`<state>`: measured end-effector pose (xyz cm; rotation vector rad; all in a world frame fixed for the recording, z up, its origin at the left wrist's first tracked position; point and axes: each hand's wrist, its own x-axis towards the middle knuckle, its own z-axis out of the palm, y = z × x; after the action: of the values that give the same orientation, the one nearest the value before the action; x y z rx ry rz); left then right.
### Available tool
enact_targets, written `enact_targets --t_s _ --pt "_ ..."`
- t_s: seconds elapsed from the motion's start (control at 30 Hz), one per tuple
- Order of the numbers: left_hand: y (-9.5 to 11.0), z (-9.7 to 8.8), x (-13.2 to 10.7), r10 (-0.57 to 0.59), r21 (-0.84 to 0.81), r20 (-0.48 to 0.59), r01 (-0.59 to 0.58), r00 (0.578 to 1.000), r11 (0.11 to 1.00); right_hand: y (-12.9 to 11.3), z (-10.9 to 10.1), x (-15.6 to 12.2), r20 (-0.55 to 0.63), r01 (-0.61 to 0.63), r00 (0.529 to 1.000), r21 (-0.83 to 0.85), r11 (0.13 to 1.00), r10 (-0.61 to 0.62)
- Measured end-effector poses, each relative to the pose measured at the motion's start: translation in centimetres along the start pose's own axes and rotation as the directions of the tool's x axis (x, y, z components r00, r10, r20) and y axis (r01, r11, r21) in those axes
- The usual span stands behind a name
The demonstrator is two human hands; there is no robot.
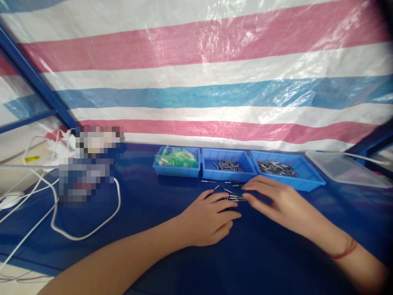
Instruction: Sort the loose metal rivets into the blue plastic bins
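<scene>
Several pop rivets [235, 198], thin and silvery, lie loose on the blue tabletop [147, 229] between my two hands. My left hand [210, 219] rests over the table with its fingers spread, the fingertips beside the left end of the rivets. From the right reaches my right hand [278, 200], thumb and index finger apart, their tips at the right ends of the rivets. I see nothing gripped in either hand. Behind them, the middle blue bin [227, 177] and the right blue bin [310, 174] hold more rivets.
A left blue bin [176, 171] contains green and clear plastic packets. At the far right lies a translucent lid [346, 170]. White cables [118, 200] loop over the left side, near blurred-out items. A striped plastic sheet [196, 94] hangs behind, between blue frame posts [37, 78].
</scene>
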<state>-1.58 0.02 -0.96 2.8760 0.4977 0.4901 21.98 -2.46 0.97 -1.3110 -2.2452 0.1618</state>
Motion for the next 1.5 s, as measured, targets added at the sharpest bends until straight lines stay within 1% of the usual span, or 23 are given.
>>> enact_targets --t_s 0.07,0.17,0.33,0.53,0.73,0.83,0.93,1.07,1.13,1.2,1.27,1.33,1.43,1.5 --pt "-0.3 0.0 0.1 0.004 0.010 -0.011 -0.004 1.000 1.000 -0.4 1.2 0.0 0.076 0.049 0.996 0.038 0.998 -0.052" --pt "-0.8 0.0 0.3 0.001 0.018 -0.024 -0.001 1.000 1.000 -0.5 2.3 0.0 0.115 0.082 0.989 0.057 0.995 -0.088" --pt "-1.1 0.3 0.3 -0.033 0.009 -0.020 0.033 0.999 0.999 -0.3 2.9 -0.1 0.157 0.081 0.984 0.027 0.996 -0.084" --pt "-1.4 0.7 0.1 -0.029 0.004 -0.037 0.029 0.999 1.000 -0.6 3.0 -0.1 0.124 0.078 0.989 0.012 0.997 -0.078" --pt "-1.4 0.6 0.2 -0.021 0.028 -0.045 0.022 0.999 0.999 -0.8 2.8 -0.1 0.091 0.107 0.990 -0.024 0.994 -0.104" --pt "-1.4 0.5 0.2 -0.028 0.024 -0.037 0.028 0.999 0.999 -0.9 2.8 0.0 0.069 0.129 0.989 -0.023 0.991 -0.127" --pt "-1.3 0.5 0.1 -0.038 0.028 -0.025 0.039 0.999 0.999 -1.0 2.8 0.1 0.062 0.124 0.990 -0.024 0.992 -0.123" --pt "-1.1 0.4 0.1 -0.078 0.020 -0.046 0.079 0.996 0.997 -1.3 2.8 0.1 0.022 0.054 0.998 0.010 0.999 -0.054" --pt "-0.9 0.1 0.2 -0.133 -0.004 -0.077 0.133 0.988 0.991 -1.5 2.8 0.0 -0.034 0.002 0.999 0.078 0.997 0.001" --pt "-0.8 -0.2 0.4 -0.206 -0.045 -0.104 0.203 0.973 0.978 -1.7 2.8 -0.1 -0.097 -0.065 0.992 0.168 0.984 0.082" --pt "-0.8 -0.4 0.5 -0.263 -0.098 -0.115 0.252 0.958 0.963 -2.1 2.9 -0.3 -0.146 -0.133 0.973 0.276 0.952 0.178" --pt "-0.8 -0.5 0.6 -0.272 -0.149 -0.107 0.255 0.956 0.955 -2.6 3.0 -0.3 -0.164 -0.172 0.954 0.387 0.906 0.251" --pt "-0.8 -0.6 0.6 -0.244 -0.192 -0.093 0.223 0.965 0.956 -3.1 3.1 -0.3 -0.152 -0.188 0.940 0.512 0.838 0.304" --pt "-0.7 -0.6 0.6 -0.248 -0.212 -0.091 0.225 0.964 0.951 -3.3 3.2 -0.2 -0.134 -0.197 0.936 0.569 0.799 0.326"
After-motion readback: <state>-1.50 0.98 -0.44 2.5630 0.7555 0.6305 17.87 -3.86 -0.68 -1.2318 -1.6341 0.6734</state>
